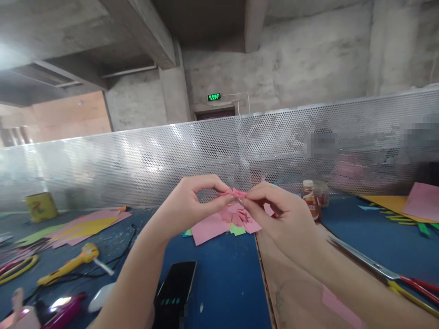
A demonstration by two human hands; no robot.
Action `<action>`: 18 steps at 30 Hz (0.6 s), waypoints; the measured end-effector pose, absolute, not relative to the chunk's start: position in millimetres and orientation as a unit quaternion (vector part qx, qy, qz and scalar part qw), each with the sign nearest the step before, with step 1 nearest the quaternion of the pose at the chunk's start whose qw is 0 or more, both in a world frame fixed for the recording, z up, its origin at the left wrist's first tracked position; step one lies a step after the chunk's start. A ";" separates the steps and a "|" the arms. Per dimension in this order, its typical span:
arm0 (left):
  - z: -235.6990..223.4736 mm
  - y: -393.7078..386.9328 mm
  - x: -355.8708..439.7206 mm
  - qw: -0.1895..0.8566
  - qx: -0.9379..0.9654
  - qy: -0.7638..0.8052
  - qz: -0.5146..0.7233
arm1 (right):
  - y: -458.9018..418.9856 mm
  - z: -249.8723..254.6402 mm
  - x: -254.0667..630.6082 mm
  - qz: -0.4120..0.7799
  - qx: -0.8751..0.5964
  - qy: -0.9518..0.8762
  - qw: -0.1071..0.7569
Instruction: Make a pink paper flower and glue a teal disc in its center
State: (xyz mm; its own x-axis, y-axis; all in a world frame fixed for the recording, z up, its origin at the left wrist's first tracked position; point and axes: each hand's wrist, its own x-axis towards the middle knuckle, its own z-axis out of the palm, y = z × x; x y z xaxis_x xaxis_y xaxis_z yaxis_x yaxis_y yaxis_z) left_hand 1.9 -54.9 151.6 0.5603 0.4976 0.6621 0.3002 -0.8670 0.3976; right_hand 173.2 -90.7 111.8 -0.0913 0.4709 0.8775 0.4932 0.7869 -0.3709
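Note:
Both hands meet in the middle of the head view, raised over the table. My left hand (pixel 202 196) pinches one side of a small pink paper piece (pixel 237 193) between thumb and fingers. From the other side, my right hand (pixel 277 205) pinches the same piece, thumb and fingertips close to the left ones. Its exact folded shape is partly covered by the fingers. Just below and behind lie cut pink paper petals (pixel 238 217), on top of a flat pink sheet (pixel 209 230) and a bit of green paper (pixel 237 229).
On the left are a yellow glue gun (pixel 70 265), a yellow container (pixel 41 207) and coloured paper sheets (pixel 91 224). A phone (pixel 176 285) lies in front. To the right are long scissors (pixel 373 265), a brown bottle (pixel 310 201) and more paper (pixel 423 201). A perforated metal screen (pixel 164 160) stands behind.

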 end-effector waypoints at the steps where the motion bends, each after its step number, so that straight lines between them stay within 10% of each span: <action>1: 151.6 -55.2 2.2 0.117 0.875 0.228 0.411 | -91.8 111.6 173.0 -0.021 -0.334 -0.738 0.587; 18: 149.1 -59.8 8.6 0.135 0.873 0.193 0.427 | -98.7 110.0 168.8 -0.013 -0.346 -0.724 0.596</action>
State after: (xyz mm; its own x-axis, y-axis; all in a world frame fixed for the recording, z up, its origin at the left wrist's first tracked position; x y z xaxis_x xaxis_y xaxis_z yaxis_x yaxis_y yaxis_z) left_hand 8.6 -59.8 149.1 0.5615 0.4520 0.6931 0.2221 -0.8892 0.4000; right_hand 168.8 -98.7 110.0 -0.0497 0.4856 0.8728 0.5173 0.7600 -0.3934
